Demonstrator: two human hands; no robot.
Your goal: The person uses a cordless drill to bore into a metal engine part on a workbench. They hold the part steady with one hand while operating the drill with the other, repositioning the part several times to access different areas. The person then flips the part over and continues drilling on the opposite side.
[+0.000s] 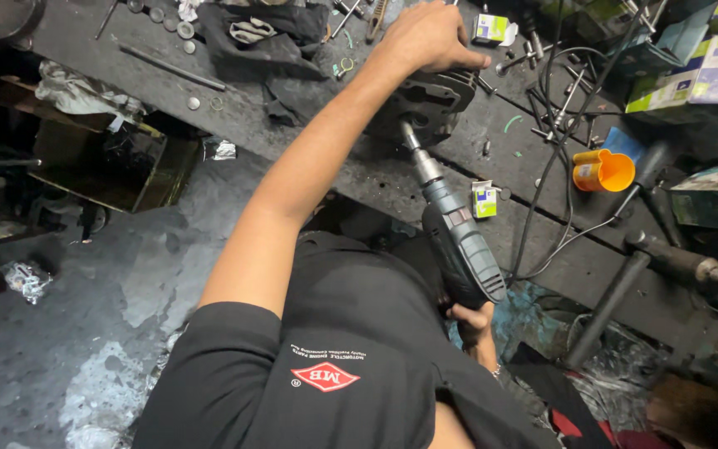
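Dark finned engine part (430,104) on the grimy workbench (309,125), sitting right under the left hand (427,37), close to the bench's near edge. Little free room on the far side, cluttered with bolts and tools; open floor (85,333) below the bench edge on the near side. Left hand pressed down over the top of the part, fingers spread and curled across it, gripping it steady. Right hand (471,320) low by the torso, wrapped round the handle of a dark grey power drill (459,245), clenched on it, fingers mostly hidden behind the tool. Drill angled up and away, its metal bit (415,150) meeting the near face of the engine part. Just right of the drill, a small green and white box (484,199) on the bench edge; further right an orange plastic cup (602,170) lying on its side. Black cables (554,133) trailing across the bench right of the left hand, looping toward the drill. Another small box (492,29) just beyond the left fingertips. Dark rag (259,37) heaped to the left of that hand. Stack of printed cartons (708,71) far right
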